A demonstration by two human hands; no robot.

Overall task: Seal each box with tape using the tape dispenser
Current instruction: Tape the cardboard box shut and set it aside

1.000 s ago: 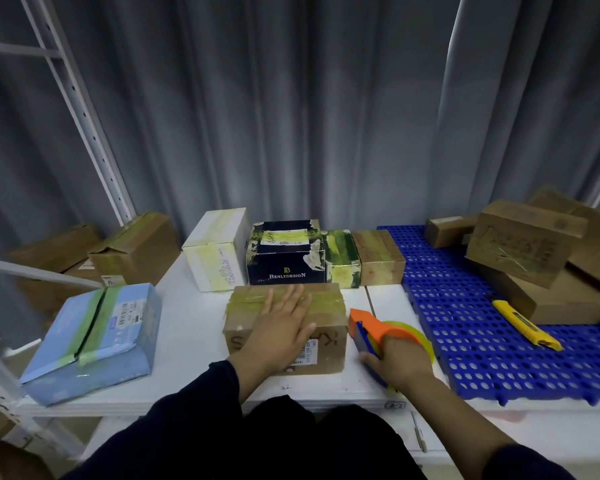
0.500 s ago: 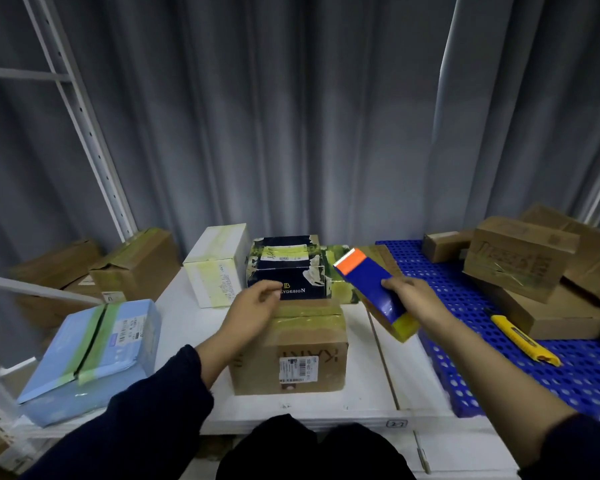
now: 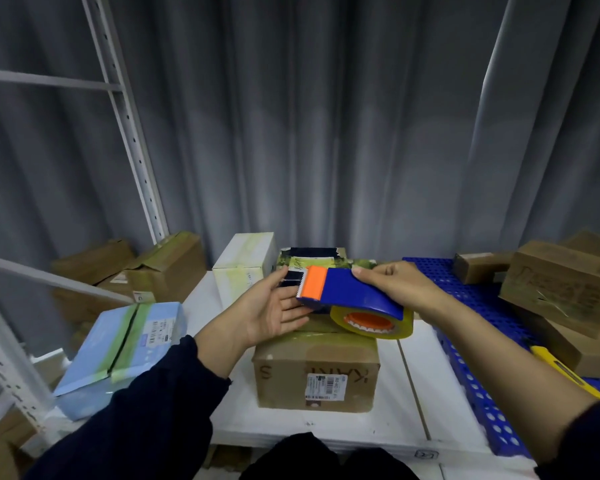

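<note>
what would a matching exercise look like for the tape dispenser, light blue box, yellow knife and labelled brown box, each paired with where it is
Things:
1. tape dispenser
2. light blue box
3. yellow knife
4. labelled brown box

Places:
A. on the blue grid mat at the right
B. middle of the white table, label facing the camera
C. held up in the right hand
D. at the table's left edge

Pairs: 1-C, 2-D, 3-A, 4-B
</note>
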